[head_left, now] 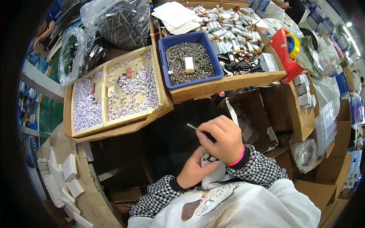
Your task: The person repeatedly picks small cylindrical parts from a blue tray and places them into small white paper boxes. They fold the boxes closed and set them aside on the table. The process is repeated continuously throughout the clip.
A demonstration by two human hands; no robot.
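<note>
My right hand [222, 138] is closed in a pinch around a thin metal rod [193, 127], whose tip points up and left. Just below it, my left hand [194, 170] is closed on a small white object with dark parts [208, 157]. Fingers cover most of that object, so its kind is unclear. Both hands are close together in front of my chest. Beyond them stands a blue plastic bin [166, 72] of small metal cylinders [190, 53], with a small white battery-like block [189, 64] lying on top.
Left of the bin, a divided wooden tray [103, 97] holds many small white pieces. Behind it, a cardboard box [228, 88] carries silvery packs [228, 30]. A red tape dispenser [283, 53] stands at the right. White boxes [70, 167] lie at the lower left.
</note>
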